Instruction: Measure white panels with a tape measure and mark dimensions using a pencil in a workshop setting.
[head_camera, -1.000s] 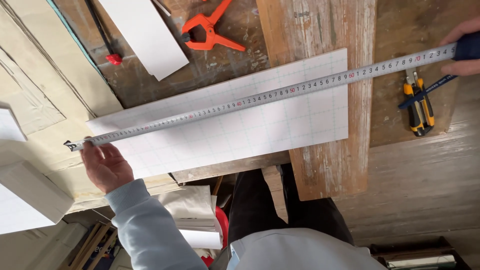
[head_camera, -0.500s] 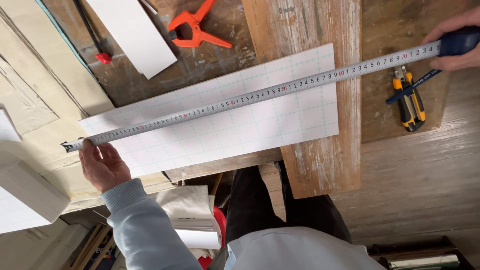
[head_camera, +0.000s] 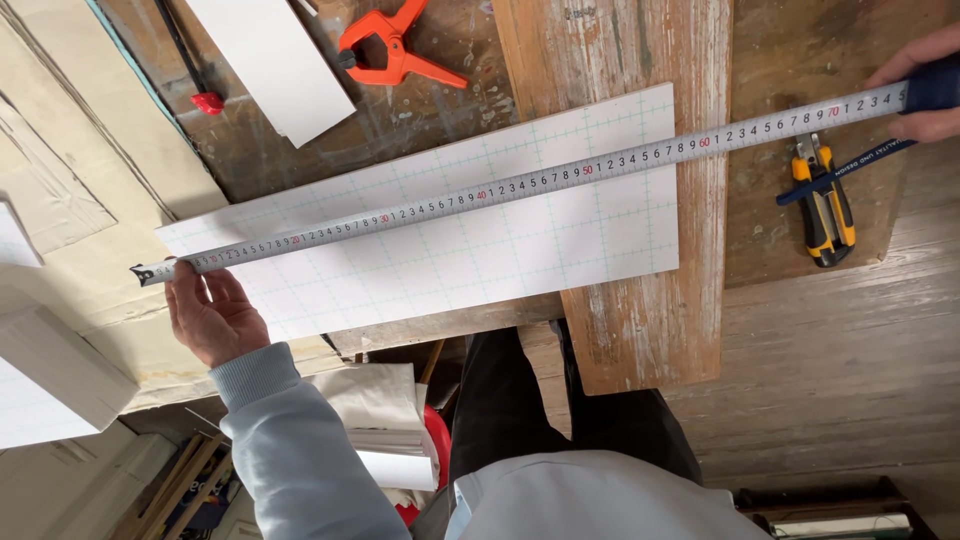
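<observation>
Tape: a steel measuring tape (head_camera: 520, 182) is running in one long slant from the lower left to the upper right, lying across the white gridded board (head_camera: 440, 235) and passing over the plank (head_camera: 640, 190)
Left hand: the left hand (head_camera: 212, 316) is pressing the hooked end of the tape down at the board's left corner, fingers curled over the strip and pinning it there; a pale blue sleeve (head_camera: 300, 450) is trailing back from the wrist
Right hand: the right hand (head_camera: 925, 95) is gripping the dark blue case (head_camera: 935, 85) of the tape at the far right edge of the view, fingers closed around it, with only part of the hand showing
Board: the gridded sheet is lying flat and tilted, its right part resting on the plank and its left part reaching out past the bench (head_camera: 800, 60)
Knife: a yellow and black utility knife (head_camera: 825, 205) is lying on the bench just below the tape, near the right hand, with a blue strap (head_camera: 840, 172) draped across it
Clamp: an orange spring clamp (head_camera: 395, 48) is sitting on the bench above the board, well apart from both hands
Strip: a plain white strip (head_camera: 275, 65) is lying beside the clamp, to its left
Legs: dark trousers (head_camera: 560, 400) are showing below the plank's near end
</observation>
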